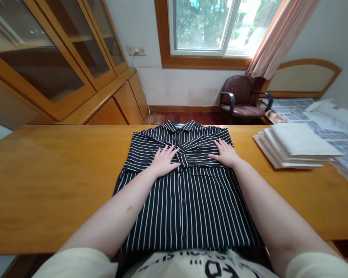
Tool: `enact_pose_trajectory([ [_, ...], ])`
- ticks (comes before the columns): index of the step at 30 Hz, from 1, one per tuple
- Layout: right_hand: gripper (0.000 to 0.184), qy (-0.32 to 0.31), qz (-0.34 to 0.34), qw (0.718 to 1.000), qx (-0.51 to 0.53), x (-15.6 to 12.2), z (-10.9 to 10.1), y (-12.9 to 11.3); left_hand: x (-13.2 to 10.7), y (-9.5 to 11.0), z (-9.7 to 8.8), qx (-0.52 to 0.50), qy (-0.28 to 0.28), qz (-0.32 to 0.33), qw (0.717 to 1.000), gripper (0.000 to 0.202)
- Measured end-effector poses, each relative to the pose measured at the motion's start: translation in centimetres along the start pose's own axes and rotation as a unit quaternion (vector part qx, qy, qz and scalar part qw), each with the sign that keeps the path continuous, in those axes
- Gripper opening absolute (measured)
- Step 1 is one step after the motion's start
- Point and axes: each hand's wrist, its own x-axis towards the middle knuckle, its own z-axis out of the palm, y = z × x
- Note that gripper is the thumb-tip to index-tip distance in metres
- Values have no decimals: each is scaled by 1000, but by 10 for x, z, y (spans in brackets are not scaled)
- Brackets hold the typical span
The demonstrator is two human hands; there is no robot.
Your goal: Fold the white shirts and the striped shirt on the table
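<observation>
On tbl (pixel 60 185) nr stack (pixel 304 139) (prob. cloth), L hand (pixel 163 160) & R hand (pixel 226 153), grip spread, touch shirt (pixel 194 208).

The person wears a pale, cream-toned top (pixel 156 267) with short, loose sleeves (pixel 81 262), plain in colour and wide at the hem. Dark printed lettering (pixel 217 269) crosses the chest, with thick, bold black characters and smaller ones along the fabric's upper fold, too partly shown to read. Both forearms (pixel 266 197) are bare, the left one bearing a small oval mark (pixel 129 209), and the fingers (pixel 163 150) are slender with rounded tips.
</observation>
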Motion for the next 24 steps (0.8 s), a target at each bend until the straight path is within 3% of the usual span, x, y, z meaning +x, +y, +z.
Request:
enact_pose_trajectory([
  [3,85,20,-13,1000,18,-2,1,0,-2,-4,-10,-105,-11,-6,994,67],
  [5,78,41,-24,997,57,-5,1,1,-7,-13,-21,-226,23,-23,974,59],
  [7,69,79,-38,988,130,-9,-4,6,-13,-29,-33,-339,85,-59,935,53],
  [10,58,181,-18,952,245,-12,-16,24,-24,-70,-47,-392,166,-166,890,43],
  [12,54,226,58,923,306,-13,-23,40,-29,-101,-52,-366,207,-271,866,37],
  [15,47,195,184,863,428,-13,-27,61,-36,-135,-54,-352,241,-373,824,30],
  [19,37,108,185,780,588,-15,-26,66,-39,-144,-55,-421,246,-404,774,34],
  [22,27,60,166,765,620,-17,-27,62,-38,-136,-54,-437,243,-420,757,34],
  [24,24,35,166,759,629,-17,-28,59,-38,-134,-52,-391,251,-420,779,33],
])
